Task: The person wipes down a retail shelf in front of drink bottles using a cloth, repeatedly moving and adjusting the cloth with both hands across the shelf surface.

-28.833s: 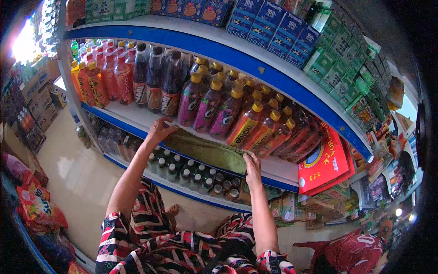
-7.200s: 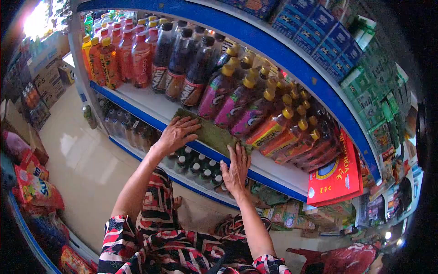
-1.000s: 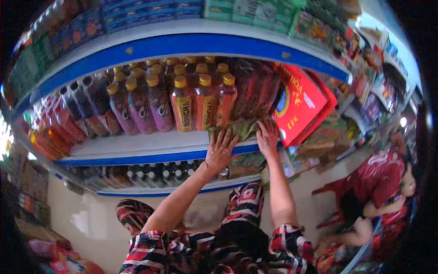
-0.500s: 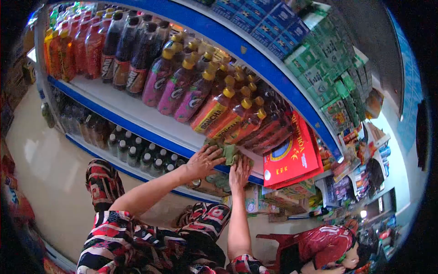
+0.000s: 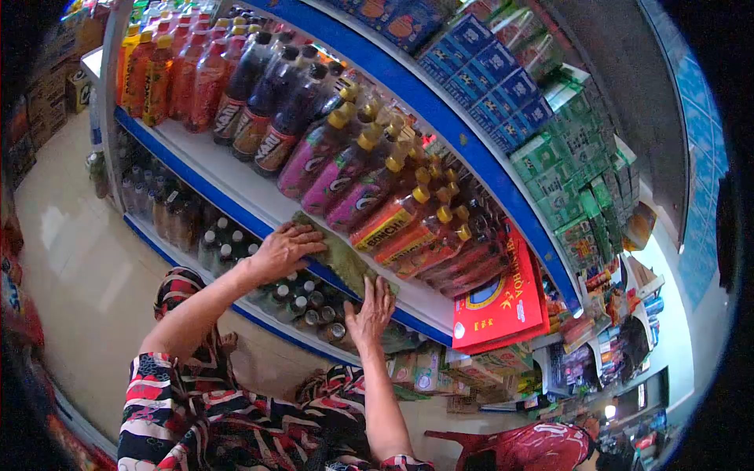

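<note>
A green cloth point(image 5: 340, 255) lies spread along the front of the white shelf point(image 5: 228, 177), below the purple-labelled bottles point(image 5: 339, 182). My left hand point(image 5: 284, 251) rests on the cloth's left end with its fingers stretched out. On its right end lies my right hand point(image 5: 372, 312), fingers spread and pointing up the shelf. Yellow-capped Boncha bottles point(image 5: 389, 224) stand just behind the cloth's right part. Dark bottles point(image 5: 279, 141) are further left.
Red boxes point(image 5: 503, 302) sit at the shelf's right end. Dark bottles with white caps point(image 5: 228, 251) fill the shelf below. Blue cartons point(image 5: 479, 63) and green packs point(image 5: 565, 149) stand above. A person in a red shirt point(image 5: 542, 447) is at the lower right.
Both hands have moved left along the shelf with the cloth, from near the red boxes to below the purple-labelled bottles. The cloth was bunched and is now flatter and more spread out.
</note>
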`<state>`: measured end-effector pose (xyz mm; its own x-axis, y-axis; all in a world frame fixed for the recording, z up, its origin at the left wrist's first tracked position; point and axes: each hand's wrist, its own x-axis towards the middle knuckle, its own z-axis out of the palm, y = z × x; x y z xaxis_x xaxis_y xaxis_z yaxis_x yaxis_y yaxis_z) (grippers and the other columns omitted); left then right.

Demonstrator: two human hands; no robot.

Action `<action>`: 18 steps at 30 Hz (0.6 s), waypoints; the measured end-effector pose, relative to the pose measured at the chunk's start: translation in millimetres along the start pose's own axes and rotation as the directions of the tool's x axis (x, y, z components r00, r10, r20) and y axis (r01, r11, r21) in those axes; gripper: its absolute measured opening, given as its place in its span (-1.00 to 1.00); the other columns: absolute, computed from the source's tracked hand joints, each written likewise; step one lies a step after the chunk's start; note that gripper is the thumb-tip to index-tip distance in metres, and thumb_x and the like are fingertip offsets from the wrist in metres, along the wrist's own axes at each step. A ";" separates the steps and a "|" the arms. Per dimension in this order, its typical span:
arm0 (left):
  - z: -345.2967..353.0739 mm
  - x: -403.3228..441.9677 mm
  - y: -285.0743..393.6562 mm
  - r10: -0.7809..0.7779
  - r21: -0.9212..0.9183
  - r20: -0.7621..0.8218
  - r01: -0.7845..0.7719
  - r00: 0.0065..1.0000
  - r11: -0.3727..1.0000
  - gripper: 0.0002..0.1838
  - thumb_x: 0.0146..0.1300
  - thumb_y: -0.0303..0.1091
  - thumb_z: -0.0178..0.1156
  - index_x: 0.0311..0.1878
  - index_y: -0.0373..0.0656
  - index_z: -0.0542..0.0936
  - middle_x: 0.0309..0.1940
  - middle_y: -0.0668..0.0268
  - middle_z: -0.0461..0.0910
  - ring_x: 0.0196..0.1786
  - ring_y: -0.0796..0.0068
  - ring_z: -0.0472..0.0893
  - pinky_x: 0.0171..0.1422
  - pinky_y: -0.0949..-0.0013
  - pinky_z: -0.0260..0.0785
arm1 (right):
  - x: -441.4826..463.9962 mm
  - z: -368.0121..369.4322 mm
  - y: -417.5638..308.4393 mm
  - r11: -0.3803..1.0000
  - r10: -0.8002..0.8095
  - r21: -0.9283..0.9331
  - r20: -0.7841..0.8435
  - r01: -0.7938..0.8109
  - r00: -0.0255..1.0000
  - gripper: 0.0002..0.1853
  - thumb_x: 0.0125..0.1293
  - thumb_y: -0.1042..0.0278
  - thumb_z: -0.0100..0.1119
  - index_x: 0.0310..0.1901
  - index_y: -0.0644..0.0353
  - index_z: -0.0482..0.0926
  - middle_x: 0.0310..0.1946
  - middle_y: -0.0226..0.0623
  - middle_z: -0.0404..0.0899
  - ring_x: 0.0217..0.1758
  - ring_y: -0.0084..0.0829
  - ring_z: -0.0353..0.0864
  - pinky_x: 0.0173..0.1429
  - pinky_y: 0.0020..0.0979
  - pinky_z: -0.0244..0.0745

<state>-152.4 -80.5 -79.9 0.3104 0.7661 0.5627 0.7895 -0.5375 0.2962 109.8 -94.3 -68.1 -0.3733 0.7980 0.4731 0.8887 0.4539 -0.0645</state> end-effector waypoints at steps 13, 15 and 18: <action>-23.0 -2.0 -42.6 0.004 -0.045 -0.074 -0.008 0.997 0.999 -0.61 -0.12 -0.49 0.22 -0.10 -0.07 0.58 -0.04 0.32 0.54 0.10 0.19 0.43 0.20 0.14 0.28 | 16.9 5.4 5.1 0.990 -0.030 0.137 -0.097 0.043 0.995 -0.41 -0.17 0.70 0.11 0.01 0.02 0.55 0.04 -0.32 0.54 0.12 -0.19 0.43 0.27 -0.17 0.20; -24.4 -4.0 -37.9 -0.039 -0.050 -0.059 0.037 0.997 0.998 -0.64 -0.10 -0.50 0.21 -0.13 -0.09 0.58 -0.07 0.32 0.55 0.09 0.20 0.44 0.20 0.14 0.28 | 14.2 7.4 10.3 0.989 -0.031 0.142 -0.098 0.044 0.995 -0.41 -0.15 0.72 0.03 0.02 0.06 0.54 0.02 -0.31 0.56 0.18 -0.24 0.45 0.34 -0.15 0.15; -35.0 -16.7 -19.6 -0.037 -0.018 -0.121 0.035 0.992 0.999 -0.68 -0.06 -0.47 0.21 -0.14 -0.09 0.58 -0.14 0.30 0.56 0.07 0.23 0.44 0.14 0.15 0.26 | 8.4 3.8 12.4 0.976 -0.057 0.200 -0.158 0.088 0.986 -0.47 -0.15 0.71 0.05 -0.07 0.03 0.60 -0.05 -0.30 0.58 0.03 -0.18 0.47 0.25 -0.16 0.21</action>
<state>-191.5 -95.1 -68.1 0.2143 0.7371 0.6409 0.7901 -0.5167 0.3300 116.7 -80.4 -68.2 -0.3763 0.6982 0.6090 0.7811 0.5925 -0.1967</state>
